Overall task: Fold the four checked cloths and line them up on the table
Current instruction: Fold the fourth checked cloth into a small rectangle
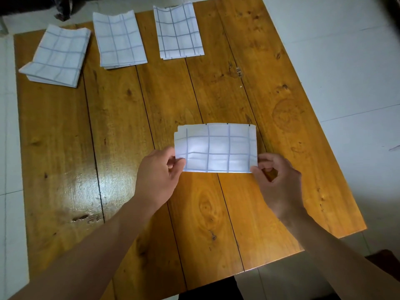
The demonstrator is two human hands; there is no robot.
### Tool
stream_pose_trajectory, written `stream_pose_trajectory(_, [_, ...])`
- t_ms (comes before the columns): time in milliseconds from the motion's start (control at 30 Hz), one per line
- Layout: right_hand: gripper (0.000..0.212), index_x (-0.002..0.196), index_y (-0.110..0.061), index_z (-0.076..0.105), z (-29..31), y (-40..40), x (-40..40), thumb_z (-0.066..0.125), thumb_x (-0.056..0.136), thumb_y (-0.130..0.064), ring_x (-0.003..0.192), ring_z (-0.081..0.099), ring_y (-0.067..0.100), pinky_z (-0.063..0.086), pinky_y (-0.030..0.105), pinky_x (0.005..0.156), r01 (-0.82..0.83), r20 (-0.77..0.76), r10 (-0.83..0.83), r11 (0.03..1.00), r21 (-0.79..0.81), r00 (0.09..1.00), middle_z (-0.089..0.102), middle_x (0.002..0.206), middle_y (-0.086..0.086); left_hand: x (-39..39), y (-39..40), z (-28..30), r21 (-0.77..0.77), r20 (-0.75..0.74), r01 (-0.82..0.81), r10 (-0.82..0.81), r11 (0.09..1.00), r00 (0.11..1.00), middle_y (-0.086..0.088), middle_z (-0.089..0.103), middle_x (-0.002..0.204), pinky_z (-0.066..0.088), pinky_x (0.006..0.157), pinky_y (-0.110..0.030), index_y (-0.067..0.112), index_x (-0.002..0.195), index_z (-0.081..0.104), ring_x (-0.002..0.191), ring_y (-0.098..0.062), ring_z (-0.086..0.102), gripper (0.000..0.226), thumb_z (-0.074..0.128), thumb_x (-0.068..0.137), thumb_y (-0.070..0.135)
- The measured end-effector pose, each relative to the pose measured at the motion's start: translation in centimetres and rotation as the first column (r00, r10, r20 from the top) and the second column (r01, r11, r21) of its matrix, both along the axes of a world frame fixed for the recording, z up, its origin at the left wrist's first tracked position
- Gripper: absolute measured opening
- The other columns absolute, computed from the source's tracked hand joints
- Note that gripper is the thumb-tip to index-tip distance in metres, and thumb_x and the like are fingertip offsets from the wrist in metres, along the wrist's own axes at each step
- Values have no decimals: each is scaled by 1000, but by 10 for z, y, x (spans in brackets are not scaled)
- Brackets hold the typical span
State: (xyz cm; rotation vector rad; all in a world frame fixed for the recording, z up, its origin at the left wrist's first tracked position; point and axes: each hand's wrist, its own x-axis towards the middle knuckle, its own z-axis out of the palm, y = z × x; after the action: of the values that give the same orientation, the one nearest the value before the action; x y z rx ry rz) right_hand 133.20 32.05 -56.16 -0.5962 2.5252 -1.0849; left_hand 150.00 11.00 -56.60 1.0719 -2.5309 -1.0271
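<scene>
Fourth checked cloth (216, 148), folded, held near table (121, 131) centre. Left hand (159, 174) pinches its near-left corner; right hand (279, 180) pinches its near-right corner, fingers clamped on fabric. Three folded checked cloths (119, 37) lie in a row along the far edge.

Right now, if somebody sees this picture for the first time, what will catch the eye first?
First, the folded checked cloth near the middle of the wooden table, pinched at its near corners by the left hand and the right hand. Then the three folded cloths in a row along the far edge: left cloth, middle cloth, right cloth.
</scene>
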Motion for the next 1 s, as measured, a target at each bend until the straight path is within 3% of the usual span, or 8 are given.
stream_pose_trajectory(100, [14, 101, -31, 65, 0, -2, -1, 71, 88, -27, 85, 63, -2, 53, 17, 73, 20, 19, -20, 1000, 23, 1000, 68, 92, -12, -7, 0, 0, -9, 10, -43, 43, 999, 999, 20, 47, 58, 36, 58, -24, 22, 76, 51, 56, 2, 47, 23, 67, 91, 24])
stream_pose_trajectory(233, [7, 97, -29, 67, 2, -5, -5, 68, 90, -28, 82, 63, -1, 49, 13, 69, 22, 22, -23, 998, 63, 999, 68, 89, -11, -12, 3, 1, -2, 28, -119, 119, 993, 993, 15, 57, 63, 46, 60, -28, 19, 97, 61, 61, -5, 58, 12, 64, 93, 30])
stream_pose_trajectory(367, [10, 98, -22, 69, 3, -8, -6, 68, 90, -28, 79, 64, -1, 46, 9, 64, 26, 12, -28, 995, 93, 1000, 69, 86, -11, -13, 6, 3, 37, 44, -166, 164, 985, 985, 10, 64, 73, 50, 63, -30, 19, 129, 46, 69, -8, 63, 45, 66, 92, 36])
stream_pose_trajectory(500, [19, 106, -22, 64, 5, -11, -5, 69, 90, -30, 77, 62, 0, 49, 16, 62, 24, -10, -23, 991, 130, 1000, 67, 85, -13, -14, 5, -1, -41, 94, -116, 119, 992, 988, 11, 61, 71, 48, 61, -31, 26, 122, 45, 70, -9, 61, 34, 59, 95, 39])
stream_pose_trajectory(600, [16, 101, -24, 60, 5, -12, -4, 70, 89, -27, 76, 59, 7, 56, 33, 66, -27, -60, 37, 985, 169, 998, 61, 79, -13, -12, 5, -3, -143, 90, -21, 34, 990, 995, 13, 53, 74, 47, 61, -34, 28, 113, 51, 76, -14, 55, 19, 58, 95, 33])
stream_pose_trajectory(667, [14, 96, -25, 58, 5, -12, -4, 70, 89, -25, 77, 58, 11, 56, 40, 67, -64, -82, 80, 982, 180, 993, 59, 78, -11, -10, 4, -5, -208, 75, 25, -9, 978, 997, 8, 51, 82, 49, 60, -36, 25, 117, 57, 81, -19, 54, 22, 60, 95, 27])
stream_pose_trajectory(833, [25, 102, -23, 56, 5, -14, -10, 74, 85, -17, 84, 51, 10, 49, 24, 68, -95, -124, 114, 984, 149, 986, 52, 100, -6, -8, 5, -11, -347, 120, 124, -87, 930, 989, -5, 60, 90, 50, 57, -35, 21, 120, 65, 84, -26, 60, 29, 65, 92, 17])
stream_pose_trajectory(1000, [27, 104, -16, 71, -3, -20, -13, 70, 83, 1, 101, 50, 19, 44, 35, 85, -223, -308, 275, 956, 192, 911, 54, 107, 0, -10, 6, -11, -399, 122, 134, -92, 907, 988, -7, 59, 87, 51, 58, -38, 17, 116, 68, 79, -29, 60, 25, 64, 91, 15])
